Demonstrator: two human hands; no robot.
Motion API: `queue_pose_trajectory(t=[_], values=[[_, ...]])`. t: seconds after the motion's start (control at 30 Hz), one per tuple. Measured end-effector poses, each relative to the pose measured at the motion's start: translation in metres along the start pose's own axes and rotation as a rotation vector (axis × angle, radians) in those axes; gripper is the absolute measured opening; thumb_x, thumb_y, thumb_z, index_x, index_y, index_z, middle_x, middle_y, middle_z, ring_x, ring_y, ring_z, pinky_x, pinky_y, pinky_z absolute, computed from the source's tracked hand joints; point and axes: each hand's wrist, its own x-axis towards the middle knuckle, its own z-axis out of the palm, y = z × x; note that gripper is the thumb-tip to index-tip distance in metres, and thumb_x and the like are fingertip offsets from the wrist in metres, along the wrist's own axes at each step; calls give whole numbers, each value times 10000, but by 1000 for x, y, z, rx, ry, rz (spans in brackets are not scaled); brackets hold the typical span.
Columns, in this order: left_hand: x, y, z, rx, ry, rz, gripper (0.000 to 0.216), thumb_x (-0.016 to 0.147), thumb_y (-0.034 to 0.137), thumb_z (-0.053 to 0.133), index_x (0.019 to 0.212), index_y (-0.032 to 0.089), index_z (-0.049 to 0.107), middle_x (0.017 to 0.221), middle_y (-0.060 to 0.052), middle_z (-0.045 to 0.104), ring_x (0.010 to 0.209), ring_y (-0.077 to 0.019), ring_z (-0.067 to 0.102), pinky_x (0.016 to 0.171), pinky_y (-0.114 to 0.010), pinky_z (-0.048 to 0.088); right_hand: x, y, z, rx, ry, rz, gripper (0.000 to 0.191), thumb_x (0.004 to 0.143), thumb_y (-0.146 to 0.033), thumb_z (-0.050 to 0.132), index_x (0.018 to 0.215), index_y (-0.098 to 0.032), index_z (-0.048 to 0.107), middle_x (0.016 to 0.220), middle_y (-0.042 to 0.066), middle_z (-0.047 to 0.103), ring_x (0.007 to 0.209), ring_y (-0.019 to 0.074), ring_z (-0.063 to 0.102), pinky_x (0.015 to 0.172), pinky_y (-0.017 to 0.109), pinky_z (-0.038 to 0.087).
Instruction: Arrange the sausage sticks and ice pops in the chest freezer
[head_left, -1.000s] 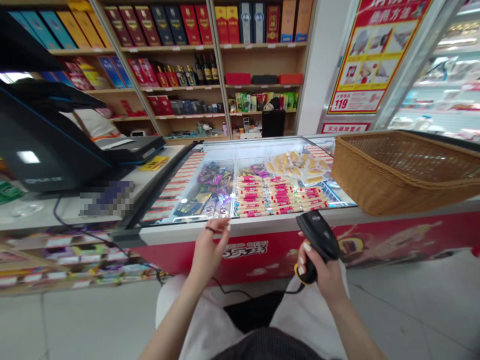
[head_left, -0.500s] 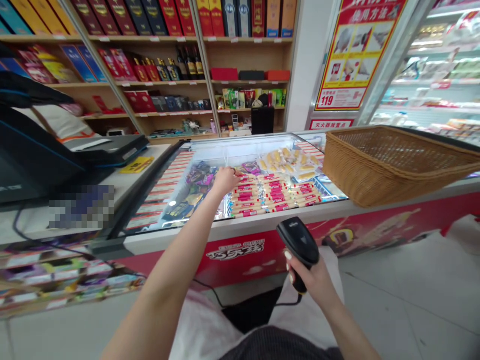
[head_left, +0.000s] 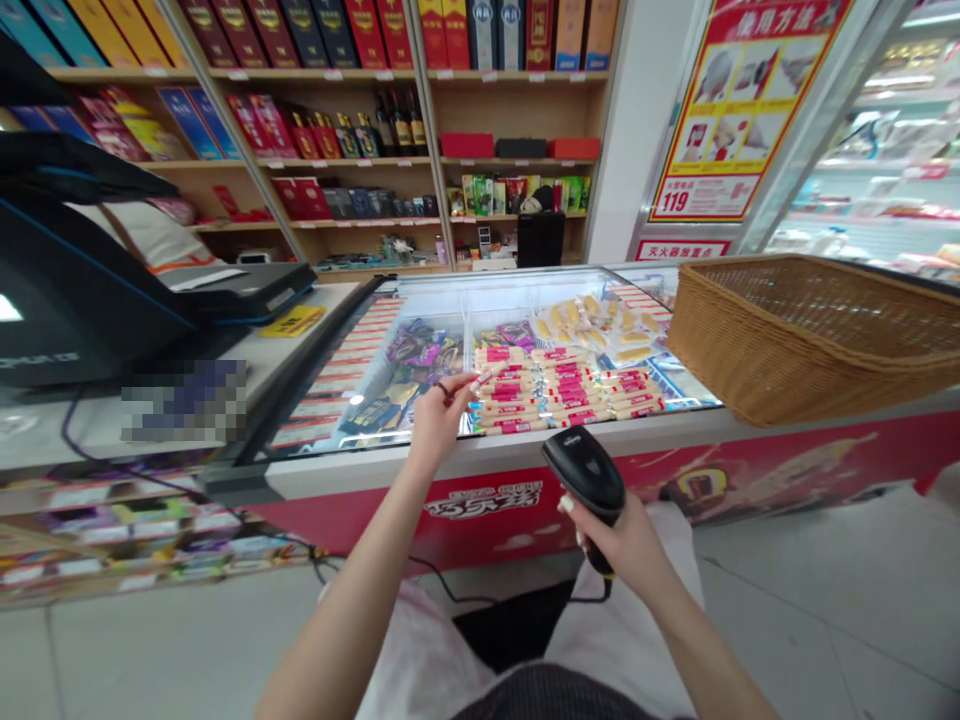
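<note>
My right hand (head_left: pixel 626 545) is wrapped round the handle of a black barcode scanner (head_left: pixel 585 470), its head angled up toward the freezer and a cable hanging from its base. My left hand (head_left: pixel 441 418) is above the near edge of a chest freezer (head_left: pixel 360 462). Its fingertips are drawn together at the left end of the stacked ice pops (head_left: pixel 570 390) in red and cream wrappers. Whether a wrapped one is between these fingers I cannot make out. Purple and dark packs (head_left: pixel 420 360) lie left of the hand, and yellow corn-shaped ice creams (head_left: pixel 592 325) lie farther back.
A wicker basket (head_left: pixel 810 340) rests on the freezer's right side. To the left, a checkout machine (head_left: pixel 82 290) and a yellow card (head_left: pixel 294 321) are on a counter. Shelves (head_left: pixel 517 160) with boxes and bottles line the back wall. A dark cable (head_left: pixel 450 590) runs low, near my legs.
My left hand has drawn back toward me, from deeper in the freezer to its near edge. My right hand still grips the scanner. The view has shifted slightly left.
</note>
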Motion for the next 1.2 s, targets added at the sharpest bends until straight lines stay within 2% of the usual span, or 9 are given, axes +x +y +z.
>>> queue_pose_trajectory(t=[0.1,0.23,0.37,0.47,0.6,0.77,1.03,1.13,1.2], values=[[-12,-8,-6,-74,-47,-36,402,920,466,602,1159,172,737,969,-82,743,705,-170,680,674,-285,543,10,-5,15,0,-48,-21,415,829,-576,687,765,-166,670,492,15,624,458,177,610,487,266,483],[-10,-10,-10,-160,-117,-70,399,872,463,681,1146,182,753,1156,-101,719,952,-226,711,849,-317,546,19,-18,35,-80,-44,-82,342,836,-501,697,734,-179,646,524,35,670,469,181,643,511,261,511],[-10,-10,-13,-264,-133,-139,513,873,511,676,1227,140,710,1033,-110,757,974,-263,724,823,-335,557,24,-26,48,-111,-42,-97,302,842,-466,682,741,-184,648,521,37,677,460,190,660,501,257,517],[-12,-10,-14,-299,-120,-173,519,862,512,691,1215,133,715,951,-97,768,944,-258,729,786,-314,554,25,-28,55,-161,-19,-123,270,836,-443,683,791,-177,677,536,48,692,485,213,685,511,267,525],[-14,-10,-13,-289,-103,-185,488,851,492,709,1186,137,729,928,-86,769,868,-230,721,755,-299,544,27,-28,58,-214,-37,-156,255,843,-423,671,876,-175,717,535,54,697,555,259,728,536,284,538],[-14,-13,-12,-246,-106,-175,442,866,469,701,1175,154,734,922,-69,766,862,-218,712,745,-283,527,28,-27,56,-251,-17,-176,265,845,-418,664,914,-169,727,547,72,704,618,296,749,546,301,540],[-14,-12,-9,-196,-104,-126,465,891,489,657,1195,144,722,952,-90,768,883,-229,717,739,-291,537,23,-26,53,-253,-20,-184,255,838,-413,672,905,-176,739,557,69,711,634,291,752,567,301,552],[-15,-9,-20,-132,-76,-83,454,906,490,630,1197,154,722,995,-89,759,906,-224,713,776,-294,535,19,-23,51,-244,-13,-176,261,833,-430,681,879,-180,742,543,67,702,611,290,742,551,303,546],[-18,-11,-39,-53,-32,-59,430,912,486,621,1189,175,728,1089,-91,745,957,-224,699,830,-300,523,15,-20,49,-235,-16,-167,273,829,-449,688,854,-181,734,534,67,695,574,284,727,526,303,536]])
